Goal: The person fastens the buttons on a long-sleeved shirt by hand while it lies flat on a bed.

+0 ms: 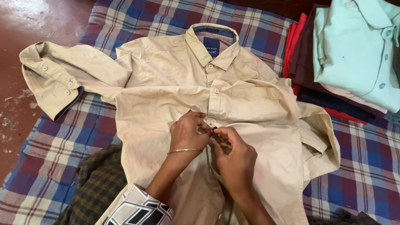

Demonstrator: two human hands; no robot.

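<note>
A cream long-sleeved shirt [166, 83] lies face up on a blue, red and white checked cloth [50, 162], collar pointing away from me. My left hand [187, 131], with a thin gold bangle on its wrist, pinches the left edge of the button placket at mid-chest. My right hand [233, 156] pinches the other edge right beside it, fingertips touching around a button. The two buttons nearer the collar are fastened. The shirt's left sleeve [58, 79] is spread out to the left, its cuff folded over.
A stack of folded clothes [333, 83] sits at the upper right: a pale mint shirt [358, 46] on top of dark maroon, red and navy pieces. A dark green checked garment [98, 183] lies at the bottom left. Reddish floor [25, 25] borders the left.
</note>
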